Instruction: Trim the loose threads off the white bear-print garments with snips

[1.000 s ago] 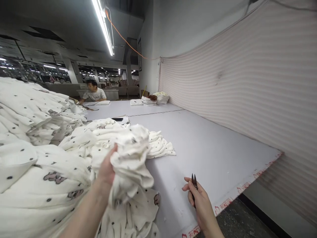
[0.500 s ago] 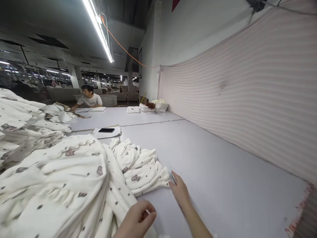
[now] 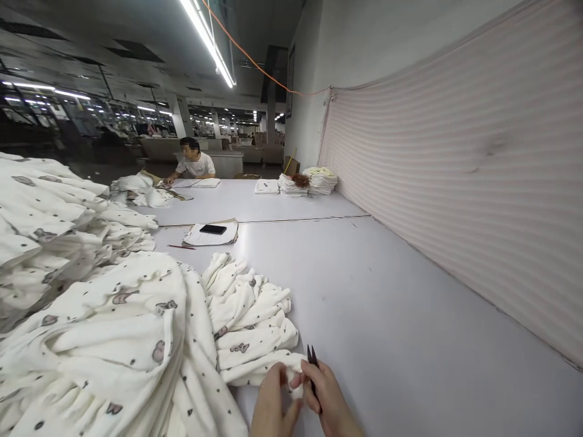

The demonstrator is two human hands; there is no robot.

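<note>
Cloth [image 3: 255, 367] at bottom centre looks mid-work: left hand [image 3: 272, 403] pinching it, right hand [image 3: 327, 391] gripping snips [image 3: 312, 359]; finished share unclear.

Cloth [image 3: 248, 315] on table [image 3: 387, 303]; phone [image 3: 213, 229] behind

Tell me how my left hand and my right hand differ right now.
The right hand holds dark snips, tips apart; the left hand has no tool. The left hand is on the left of the spotted white cloth's near end, the right hand on its right. Both are bare, fingers bent around that end.
</note>
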